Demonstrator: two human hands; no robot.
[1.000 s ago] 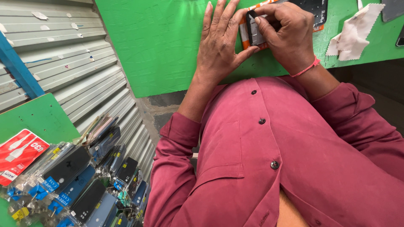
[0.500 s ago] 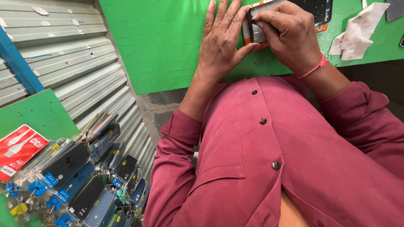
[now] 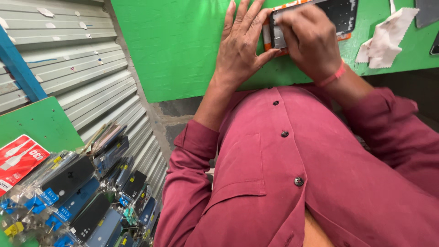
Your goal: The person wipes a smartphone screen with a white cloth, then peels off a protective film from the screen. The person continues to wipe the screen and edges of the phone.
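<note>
Up top, on the flat green painted surface (image 3: 183,50), one dark glossy phone (image 3: 320,18) lay on a thin orange-edged pad (image 3: 266,34); the left hand (image 3: 240,50) rested flat with fingers spread, touching the phone's left end; the right hand (image 3: 311,39) curled over it, fingers pinched at its near edge; one crumpled white cloth (image 3: 382,39) lay just right; ridged grey metal shutter (image 3: 73,68) stood left; many bagged phone cases (image 3: 77,196) hung below, too many to count.
</note>
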